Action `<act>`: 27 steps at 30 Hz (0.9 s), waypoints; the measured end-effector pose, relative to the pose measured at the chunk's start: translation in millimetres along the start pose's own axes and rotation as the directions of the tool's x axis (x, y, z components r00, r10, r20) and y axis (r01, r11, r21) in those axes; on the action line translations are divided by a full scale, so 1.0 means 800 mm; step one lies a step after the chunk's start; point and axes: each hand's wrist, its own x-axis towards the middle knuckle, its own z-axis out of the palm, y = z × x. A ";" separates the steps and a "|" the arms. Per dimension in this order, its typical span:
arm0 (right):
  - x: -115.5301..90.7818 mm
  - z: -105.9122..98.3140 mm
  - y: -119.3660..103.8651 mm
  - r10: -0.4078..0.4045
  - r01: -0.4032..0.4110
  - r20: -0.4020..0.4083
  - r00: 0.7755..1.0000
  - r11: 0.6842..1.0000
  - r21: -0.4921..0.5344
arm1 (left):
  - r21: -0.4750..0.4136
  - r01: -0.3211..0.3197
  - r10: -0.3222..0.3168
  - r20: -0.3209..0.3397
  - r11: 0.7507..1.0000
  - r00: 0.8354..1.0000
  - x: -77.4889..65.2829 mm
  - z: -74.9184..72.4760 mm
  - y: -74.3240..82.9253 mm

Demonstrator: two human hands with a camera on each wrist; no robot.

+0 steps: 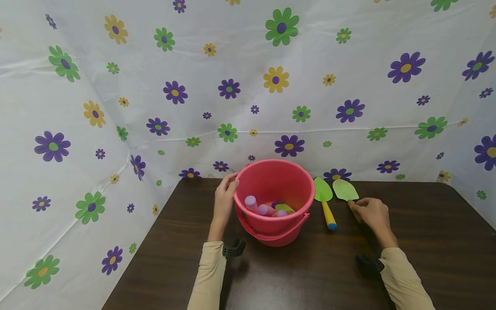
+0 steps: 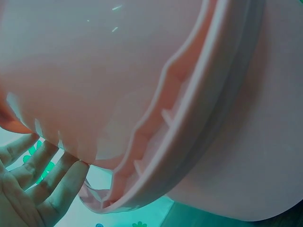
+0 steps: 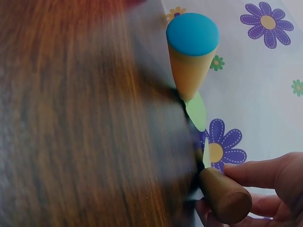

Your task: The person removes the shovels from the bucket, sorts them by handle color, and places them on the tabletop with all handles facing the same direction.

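A pink bucket (image 1: 276,189) stands upright on the table, its handle hanging down at the front. My left hand (image 1: 224,198) rests against its left side at the rim; in the left wrist view its fingers (image 2: 52,175) are fairly straight, tips on the outer wall. Inside lie several pink pieces with lilac ends (image 1: 263,209) and a yellow-green piece (image 1: 284,208), partly hidden by the rim. Right of the bucket, my right hand (image 1: 373,214) pinches the brownish handle (image 3: 225,196) of a trowel with a pale green blade (image 1: 345,190). Nearest it lies another green trowel with a blue-tipped yellow handle (image 1: 327,215).
The dark wooden table (image 1: 290,275) reaches back to a white flower-print sheet (image 1: 240,56), which hangs behind and along the left side. Both trowel blades lie near the table's back edge. A dark band (image 1: 234,248) is on each wrist.
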 end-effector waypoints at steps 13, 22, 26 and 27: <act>0.003 -0.002 0.002 0.031 -0.031 0.031 0.999 0.999 0.022 | 0.011 -0.015 0.015 0.019 1.000 1.000 -0.020 -0.002 0.042; 0.001 -0.007 -0.002 0.047 -0.048 0.044 0.998 0.999 0.021 | 0.010 -0.010 0.009 0.026 1.000 1.000 -0.023 -0.002 0.049; 0.001 -0.010 -0.003 0.038 -0.039 0.057 0.998 0.999 0.017 | 0.011 -0.011 0.010 0.026 1.000 1.000 -0.022 -0.002 0.049; 0.001 -0.010 -0.004 0.035 -0.036 0.060 0.998 0.999 0.016 | 0.011 -0.011 0.011 0.025 1.000 1.000 -0.022 -0.002 0.049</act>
